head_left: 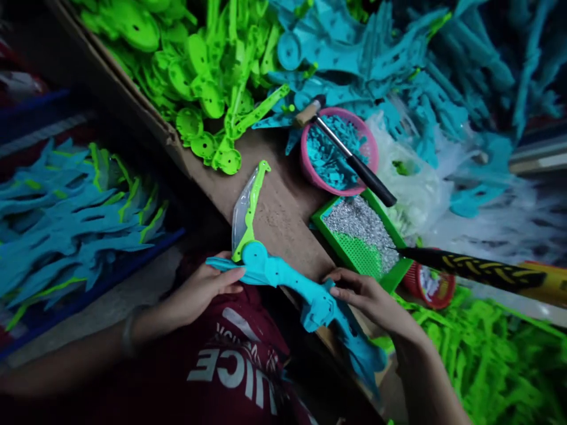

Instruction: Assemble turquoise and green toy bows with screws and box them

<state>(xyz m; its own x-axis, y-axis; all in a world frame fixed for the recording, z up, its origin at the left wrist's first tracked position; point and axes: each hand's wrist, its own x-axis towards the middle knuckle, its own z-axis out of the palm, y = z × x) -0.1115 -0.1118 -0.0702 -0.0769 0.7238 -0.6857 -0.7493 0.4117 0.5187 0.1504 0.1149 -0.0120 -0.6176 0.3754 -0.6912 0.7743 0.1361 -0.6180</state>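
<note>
A long blue plastic toy piece (290,282) lies across my lap side of the table edge, held level between both hands. My left hand (216,282) grips its left end, thumb on top. From a round joint near that hand, a green arm (253,203) with a clear plastic blade (240,219) sticks up and away. My right hand (370,298) pinches the piece near its blocky middle, with the fingertips curled over its upper edge. The far right end slants down toward the table's near edge, partly under my right wrist.
A pink basket (305,154) of small blue parts has a hammer (341,144) across it. Beside it stand a green tray (343,251) of metal screws and a red basket (450,293). A black-and-yellow screwdriver (491,270) reaches over the tray. Green parts (201,88) and blue parts (367,65) are heaped behind; finished-looking blue pieces (66,206) fill a blue crate.
</note>
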